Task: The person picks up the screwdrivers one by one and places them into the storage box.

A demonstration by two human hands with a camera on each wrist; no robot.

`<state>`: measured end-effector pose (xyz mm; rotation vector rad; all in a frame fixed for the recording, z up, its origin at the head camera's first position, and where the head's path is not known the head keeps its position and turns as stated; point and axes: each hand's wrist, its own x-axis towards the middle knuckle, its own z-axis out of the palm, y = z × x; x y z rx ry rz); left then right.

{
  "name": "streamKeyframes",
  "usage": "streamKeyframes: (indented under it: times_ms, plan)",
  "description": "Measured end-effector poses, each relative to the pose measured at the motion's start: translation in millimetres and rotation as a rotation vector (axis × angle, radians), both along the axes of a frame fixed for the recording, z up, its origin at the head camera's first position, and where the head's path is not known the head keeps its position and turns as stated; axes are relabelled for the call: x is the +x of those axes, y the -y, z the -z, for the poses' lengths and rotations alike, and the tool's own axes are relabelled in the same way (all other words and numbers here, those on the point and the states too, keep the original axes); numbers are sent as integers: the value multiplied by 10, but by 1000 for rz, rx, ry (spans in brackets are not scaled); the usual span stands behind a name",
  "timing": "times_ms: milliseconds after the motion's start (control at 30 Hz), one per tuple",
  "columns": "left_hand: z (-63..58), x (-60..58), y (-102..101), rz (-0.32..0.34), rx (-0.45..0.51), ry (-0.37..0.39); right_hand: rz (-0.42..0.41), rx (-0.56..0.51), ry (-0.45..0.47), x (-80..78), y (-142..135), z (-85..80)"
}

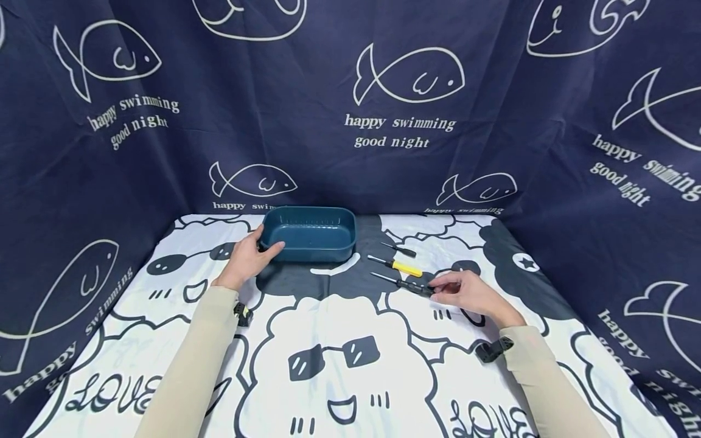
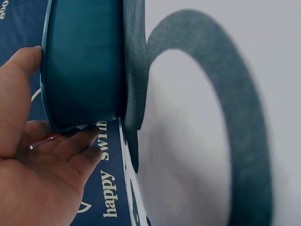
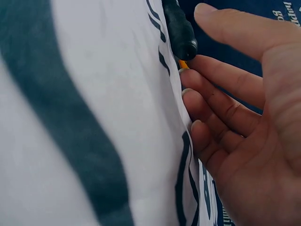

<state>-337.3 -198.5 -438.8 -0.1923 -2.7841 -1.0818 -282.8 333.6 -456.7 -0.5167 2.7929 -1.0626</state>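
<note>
A dark teal rectangular plastic basin (image 1: 309, 253) stands on the cloth near the back. My left hand (image 1: 246, 258) holds its left end, with the thumb at the rim (image 2: 43, 89) and the other fingers around the side. Toward the right lie three screwdrivers: a small black one (image 1: 406, 250), a yellow-handled one (image 1: 406, 268) and a longer black-handled one (image 1: 413, 286). My right hand (image 1: 468, 297) is at the handle end of the longer one. In the right wrist view, thumb and index finger stand apart on either side of that black handle (image 3: 181, 33).
A white cloth (image 1: 339, 316) with cartoon sheep covers the table. Dark blue curtains (image 1: 306, 121) with fish drawings hang at the back and on both sides. Small black devices are strapped to the left wrist (image 1: 243, 314) and the right wrist (image 1: 493, 349).
</note>
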Motion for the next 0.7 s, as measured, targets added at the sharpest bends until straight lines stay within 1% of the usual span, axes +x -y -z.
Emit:
streamKeyframes:
  times_ms: [233, 533, 700]
  plan:
    - [-16, 11, 11, 2, 24, 36, -15, -5, -1, -4, 37, 11]
    - [-17, 8, 21, 8, 48, 43, -8, 42, -8, -13, 107, -3]
    - [-25, 13, 14, 11, 52, 48, -7, 62, -17, -36, 117, 16]
